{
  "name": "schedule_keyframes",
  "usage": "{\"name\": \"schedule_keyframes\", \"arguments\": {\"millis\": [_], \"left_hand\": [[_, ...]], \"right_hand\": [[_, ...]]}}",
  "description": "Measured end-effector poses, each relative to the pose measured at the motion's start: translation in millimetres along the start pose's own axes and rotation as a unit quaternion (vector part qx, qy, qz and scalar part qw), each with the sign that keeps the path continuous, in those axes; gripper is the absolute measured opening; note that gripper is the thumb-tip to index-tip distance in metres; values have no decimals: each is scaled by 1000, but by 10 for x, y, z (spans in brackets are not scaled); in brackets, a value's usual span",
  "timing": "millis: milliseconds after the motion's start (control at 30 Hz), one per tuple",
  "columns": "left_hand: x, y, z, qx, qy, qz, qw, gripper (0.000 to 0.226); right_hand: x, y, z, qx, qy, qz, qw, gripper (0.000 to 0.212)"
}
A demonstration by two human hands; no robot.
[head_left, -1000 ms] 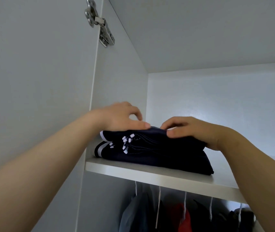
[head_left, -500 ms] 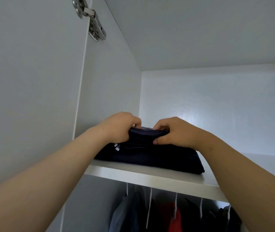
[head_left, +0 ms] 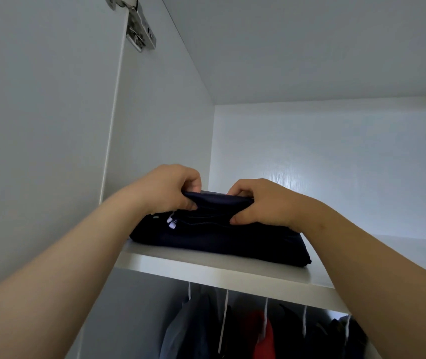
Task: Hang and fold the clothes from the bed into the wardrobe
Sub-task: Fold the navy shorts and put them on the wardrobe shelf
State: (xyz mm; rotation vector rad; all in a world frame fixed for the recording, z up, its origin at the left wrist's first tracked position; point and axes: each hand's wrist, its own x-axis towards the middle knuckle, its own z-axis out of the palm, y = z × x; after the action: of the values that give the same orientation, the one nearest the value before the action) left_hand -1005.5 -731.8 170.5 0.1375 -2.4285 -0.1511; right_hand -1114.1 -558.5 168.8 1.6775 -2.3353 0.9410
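Pinching the top fold of the folded navy garment (head_left: 217, 240), the left grip (head_left: 169, 189) and the right grip (head_left: 261, 203) each curl fingers and thumb round the cloth. The garment lies on the wardrobe shelf (head_left: 206, 269), at its left end near the front edge. Hanging clothes (head_left: 261, 338) show under the shelf, and a metal hinge (head_left: 139, 27) sits high on the left wall.

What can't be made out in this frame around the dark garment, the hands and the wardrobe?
Head view only.
Fingertips of the left hand and right hand: partly hidden by the fold of the folded dark navy garment they pinch.
Garment type: unclear, folded and dark.
Hanging clothes under the white shelf: dim, cut off by the bottom edge.
Silver metal door hinge: cut by the top edge.
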Motion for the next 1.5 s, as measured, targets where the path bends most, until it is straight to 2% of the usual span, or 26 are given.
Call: {"name": "schedule_keyframes", "arguments": {"millis": [67,167,233,267,333,367,400,500,667,767,867,967,1067,1133,1200,1300,1367,1433,1500], "left_hand": [[23,21,18,36,-1,4,999,31],[30,25,22,45,-53,-26,997,29],[36,33,-61,-20,-107,-69,992,13],[44,68,-98,-79,-113,-92,986,8],[98,106,-81,-143,-54,-128,980,37],[134,101,-14,-118,-11,-135,984,46],[154,105,85,-75,13,-125,989,44],[101,102,371,5,-50,-77,996,33],[85,134,396,33,-98,-101,989,36],[39,161,500,79,-92,-124,985,36],[-7,171,511,103,-59,-146,982,43],[-143,251,480,73,-36,-167,983,44],[-333,355,437,20,24,-159,987,43],[-490,457,410,-61,106,-135,983,43],[-687,595,399,-188,161,-83,965,40],[-999,913,449,-347,167,-15,923,36],[-1147,1189,519,-431,147,8,890,31],[-1310,1524,657,-510,91,26,855,25],[-1497,1837,766,-550,54,40,832,29]], "right_hand": [[12,8,21,-20,-22,-13,999,24],[-29,20,-11,5,-93,4,996,17],[-37,23,-34,52,-52,24,997,8],[-31,20,-35,77,-9,36,996,10],[7,-13,-10,110,60,58,990,27],[16,-36,15,90,60,58,992,31],[10,-62,52,50,36,57,996,34],[-52,-74,97,-49,-66,76,994,39],[-58,-10,83,-50,-100,121,986,40],[-39,21,171,-87,-129,107,982,44],[-91,-9,223,-132,-73,114,982,50],[-311,-56,296,-126,17,129,983,53],[-596,-163,330,-94,170,124,973,45],[-769,-253,350,-94,268,116,952,38],[-962,-329,426,-61,323,114,938,33],[-1378,-388,583,17,392,130,911,14],[-1739,-392,619,32,427,151,891,15],[-2200,-365,631,39,448,193,872,15],[-2643,-333,624,41,475,224,850,16]]}}
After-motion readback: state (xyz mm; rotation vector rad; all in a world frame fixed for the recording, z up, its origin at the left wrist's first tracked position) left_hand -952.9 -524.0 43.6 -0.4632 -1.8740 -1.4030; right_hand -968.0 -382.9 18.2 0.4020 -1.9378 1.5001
